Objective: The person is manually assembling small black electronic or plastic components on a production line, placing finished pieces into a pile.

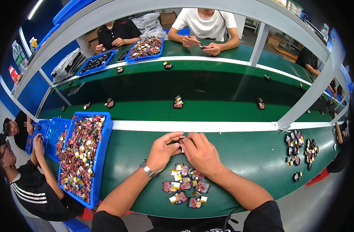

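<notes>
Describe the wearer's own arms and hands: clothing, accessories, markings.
Two bare human hands, no gloves: left hand, right hand. The left wrist has a silver-coloured metal link-band watch; the right wrist has none. Black short sleeves, left sleeve and right sleeve; forearms uncovered. No markings show on the sleeves.

The left hand and right hand mostly hide the small part between; past them, a person in white is cut off.

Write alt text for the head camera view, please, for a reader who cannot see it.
A person's left hand and right hand hold a small part over a green worktop. Small circuit assemblies lie nearer the person, a blue tray heaped with electronic pieces stands to the left, and other people work opposite.
</notes>
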A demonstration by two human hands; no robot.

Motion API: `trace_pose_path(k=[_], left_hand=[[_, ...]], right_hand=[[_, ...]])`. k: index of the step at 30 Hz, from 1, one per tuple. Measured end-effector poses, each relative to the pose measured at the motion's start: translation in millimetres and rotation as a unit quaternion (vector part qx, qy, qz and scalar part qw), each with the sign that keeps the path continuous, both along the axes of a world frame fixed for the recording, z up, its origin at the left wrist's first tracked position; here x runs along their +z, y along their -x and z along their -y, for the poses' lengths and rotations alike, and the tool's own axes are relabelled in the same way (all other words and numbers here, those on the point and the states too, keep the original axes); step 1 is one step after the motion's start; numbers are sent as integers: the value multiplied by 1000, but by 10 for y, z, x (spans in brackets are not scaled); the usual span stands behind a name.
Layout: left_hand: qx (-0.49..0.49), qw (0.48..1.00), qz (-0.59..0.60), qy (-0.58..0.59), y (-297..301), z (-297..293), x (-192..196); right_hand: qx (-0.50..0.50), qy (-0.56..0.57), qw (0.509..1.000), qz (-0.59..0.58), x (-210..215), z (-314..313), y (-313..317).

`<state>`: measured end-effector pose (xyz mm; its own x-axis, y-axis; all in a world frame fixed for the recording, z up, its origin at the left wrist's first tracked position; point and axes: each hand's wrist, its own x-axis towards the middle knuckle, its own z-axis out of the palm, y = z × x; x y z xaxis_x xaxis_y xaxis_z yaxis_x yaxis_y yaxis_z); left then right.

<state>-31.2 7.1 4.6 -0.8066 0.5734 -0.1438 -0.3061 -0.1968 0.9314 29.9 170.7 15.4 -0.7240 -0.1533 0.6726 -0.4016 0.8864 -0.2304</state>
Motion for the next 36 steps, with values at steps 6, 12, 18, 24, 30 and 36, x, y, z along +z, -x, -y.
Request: trace_pose_path(k=[6, 12, 18, 24, 30, 36], left_hand=[[-27, 1000, 9, -12, 28, 34, -73], [-13, 1000, -13, 5, 1, 8, -87], [5, 999, -30, 29, -8, -20, -81], [31, 999, -16, 29, -28, -55, -25], [43, 999, -21, 24, -28, -69, -58], [52, 998, -26, 34, -39, -64, -88]], right_hand=[[16, 65, 996, 61, 60, -6, -19], [14, 55, 996, 66, 46, -17, 19], [13, 50, 997, 49, 22, -49, 54], [35, 97, 994, 41, -20, -94, 58], [16, 16, 1000, 18, -35, -76, 78], [27, -8, 999, 19, 11, -88, 112]])
